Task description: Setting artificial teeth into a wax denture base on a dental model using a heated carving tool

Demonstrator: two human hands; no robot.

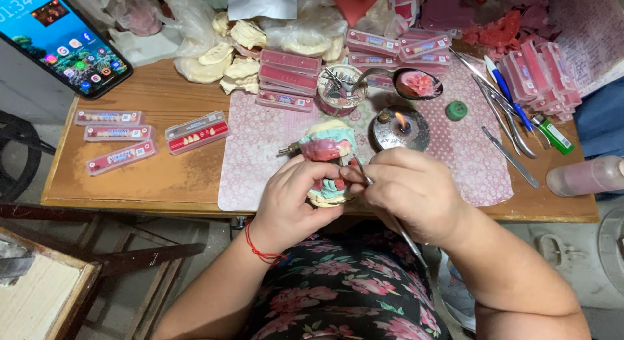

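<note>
A smartphone [62,38] leans at the far left above flat trays of artificial teeth [120,135] on a wooden table [162,177], where a person works on a dental model [327,159] held over the table's near edge. The left hand [292,200], a red string at its wrist, wraps closed around the model's lower half, steadying it. The right hand [409,187] pinches a slim metal instrument [390,216], tip at the pink wax between the plaster arches. Just beyond the knuckles burns a small spirit lamp [401,127], its flame open: a backward slip could likely scorch fingers or soften the wax. Loose steel tools [507,129], a green lighter [552,133] and a plastic bottle [585,176] crowd the right edge, easy to knock off.
</note>
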